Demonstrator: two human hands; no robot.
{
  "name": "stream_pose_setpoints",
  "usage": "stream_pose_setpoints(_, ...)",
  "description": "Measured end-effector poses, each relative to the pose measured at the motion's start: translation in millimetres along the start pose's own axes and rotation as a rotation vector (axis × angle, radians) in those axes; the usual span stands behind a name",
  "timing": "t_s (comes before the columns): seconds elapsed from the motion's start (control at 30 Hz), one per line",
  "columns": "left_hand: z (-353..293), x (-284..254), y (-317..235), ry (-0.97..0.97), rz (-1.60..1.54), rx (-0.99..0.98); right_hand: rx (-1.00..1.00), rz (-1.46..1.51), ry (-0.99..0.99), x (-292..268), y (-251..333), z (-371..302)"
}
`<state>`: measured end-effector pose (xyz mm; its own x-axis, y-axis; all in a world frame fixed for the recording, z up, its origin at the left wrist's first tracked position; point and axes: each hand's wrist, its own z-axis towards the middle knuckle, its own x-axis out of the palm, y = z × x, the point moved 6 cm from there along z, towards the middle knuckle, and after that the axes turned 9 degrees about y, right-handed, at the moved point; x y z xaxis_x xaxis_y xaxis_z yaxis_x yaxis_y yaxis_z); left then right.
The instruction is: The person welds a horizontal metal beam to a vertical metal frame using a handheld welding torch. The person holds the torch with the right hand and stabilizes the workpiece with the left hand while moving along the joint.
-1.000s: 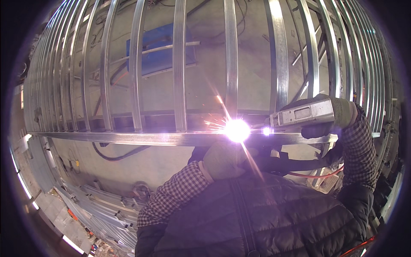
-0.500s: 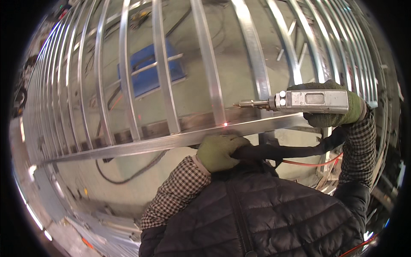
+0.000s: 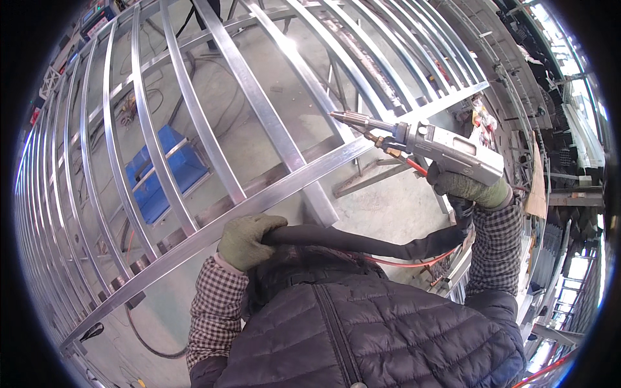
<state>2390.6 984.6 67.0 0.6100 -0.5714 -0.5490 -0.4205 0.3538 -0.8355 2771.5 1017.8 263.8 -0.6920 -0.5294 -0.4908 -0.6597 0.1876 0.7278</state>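
My right hand [image 3: 475, 189], in a green work glove, is wrapped round the grip of a silver handheld laser welding gun [image 3: 456, 152]. Its nozzle points to the upper left, over the long metal rail [image 3: 278, 174] near where an upright bar [image 3: 304, 77] meets it. A thick black sleeved hose [image 3: 349, 239] runs from the gun across my front. My left hand [image 3: 249, 241], gloved too, is closed round that hose, right beside the near side of the rail. Part of the gun's grip is hidden by my right glove.
Many parallel metal bars [image 3: 184, 84] of the frame stretch away from the rail. Through the gaps show a blue box [image 3: 167, 171] and cables on the floor. A red-orange hose [image 3: 414, 263] hangs below the black one. Shelving and stacked stock [image 3: 563, 194] stand at the right.
The view has turned, so the rail now slopes up to the right. The gun has tilted, its nozzle aiming up-left. The red light spot on the rail no longer shows. Both hands keep their grip.
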Motion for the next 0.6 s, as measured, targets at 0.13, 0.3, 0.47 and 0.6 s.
stream_pose_setpoints(0.13,-2,11,-6,-0.055,-0.007,-0.029,-0.072,-0.023,0.027,-15,-19,6)
stream_pose_setpoints(0.3,17,56,-29,-0.039,-0.183,-0.127,-0.524,-0.290,0.216,-47,-39,63)
stream_pose_setpoints(0.47,41,109,-59,-0.144,-0.337,-0.400,-0.826,-0.321,0.488,-73,-43,128)
stream_pose_setpoints(0.6,46,122,-82,-0.240,-0.303,-0.500,-0.578,-0.019,0.746,-65,-30,183)
